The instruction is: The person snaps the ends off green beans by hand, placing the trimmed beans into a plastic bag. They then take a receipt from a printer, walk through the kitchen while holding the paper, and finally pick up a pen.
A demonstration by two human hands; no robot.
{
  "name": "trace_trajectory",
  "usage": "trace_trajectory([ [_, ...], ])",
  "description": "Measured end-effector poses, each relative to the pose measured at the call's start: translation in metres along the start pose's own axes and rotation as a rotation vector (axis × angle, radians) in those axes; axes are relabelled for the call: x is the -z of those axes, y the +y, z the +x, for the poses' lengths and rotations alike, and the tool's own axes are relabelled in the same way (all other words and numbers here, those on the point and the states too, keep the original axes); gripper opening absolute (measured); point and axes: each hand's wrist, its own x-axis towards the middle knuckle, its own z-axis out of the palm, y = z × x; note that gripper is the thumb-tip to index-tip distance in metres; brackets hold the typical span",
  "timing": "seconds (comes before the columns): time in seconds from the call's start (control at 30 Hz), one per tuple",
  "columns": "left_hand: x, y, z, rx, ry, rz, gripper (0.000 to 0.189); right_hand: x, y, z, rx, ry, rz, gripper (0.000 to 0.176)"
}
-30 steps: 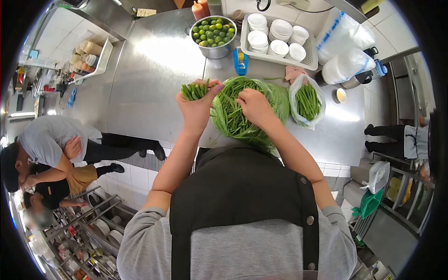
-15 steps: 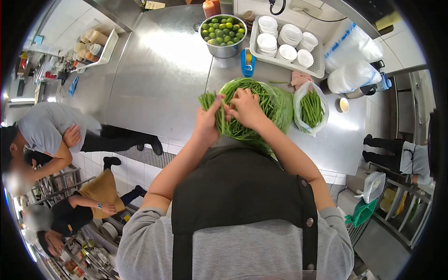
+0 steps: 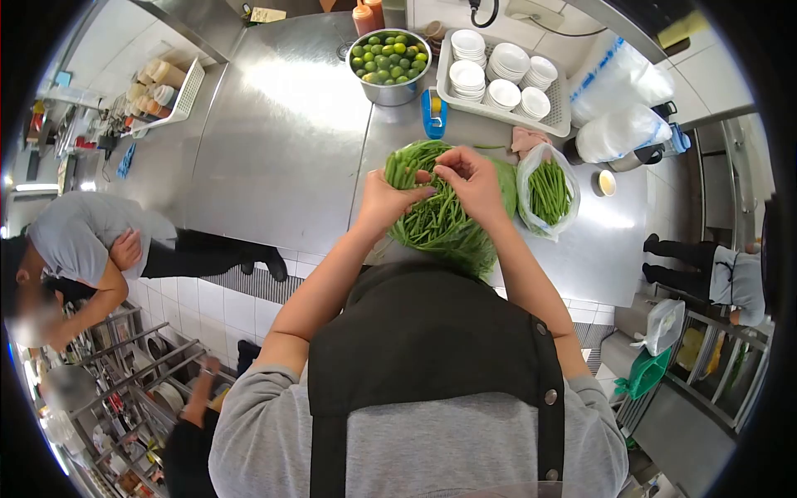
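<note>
My left hand is closed round a bunch of green beans, above the left part of a large clear plastic bag. Loose green beans fill that bag's opening below both hands. Close by on the right, my right hand has its thumb and forefinger pinched together; whatever is between them is too small to make out. A smaller clear bag with more green beans stands to the right of my right hand.
Behind the beans are a blue tape dispenser, a metal pot of green citrus fruits, and a white crate with stacked small white dishes. A small cup sits at the right. Co-workers stand at the left and right.
My left hand has moved right with the beans, over the bag. My right hand has shifted slightly right and its fingers are raised from the beans. A co-worker at lower left has moved nearer.
</note>
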Motion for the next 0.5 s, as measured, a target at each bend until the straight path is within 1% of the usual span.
trace_trajectory([
  [0.03, -0.006, 0.002, 0.001, -0.034, -0.004, 0.062, 0.025, 0.002, -0.004, -0.001, 0.013, 0.029, 0.050, 0.005],
  [0.07, -0.010, -0.008, 0.005, -0.083, 0.017, 0.047, 0.024, 0.004, -0.008, -0.003, 0.018, 0.048, 0.031, 0.006],
  [0.17, -0.015, -0.009, 0.008, -0.121, -0.009, 0.101, 0.025, 0.009, -0.021, -0.008, 0.032, 0.100, -0.028, 0.007],
  [0.27, -0.016, -0.012, 0.009, -0.238, -0.003, 0.210, 0.025, 0.017, -0.017, -0.010, -0.049, 0.062, 0.019, 0.008],
  [0.37, -0.011, -0.013, 0.007, -0.200, -0.057, 0.354, 0.024, 0.023, -0.006, -0.013, -0.248, -0.046, 0.204, 0.007],
  [0.47, -0.004, -0.049, 0.025, -0.370, 0.004, 0.365, 0.023, 0.023, -0.009, -0.021, -0.435, -0.138, 0.573, 0.007],
  [0.5, 0.000, -0.042, 0.023, -0.276, 0.022, 0.306, 0.021, 0.022, -0.007, -0.024, -0.418, -0.138, 0.491, 0.007],
])
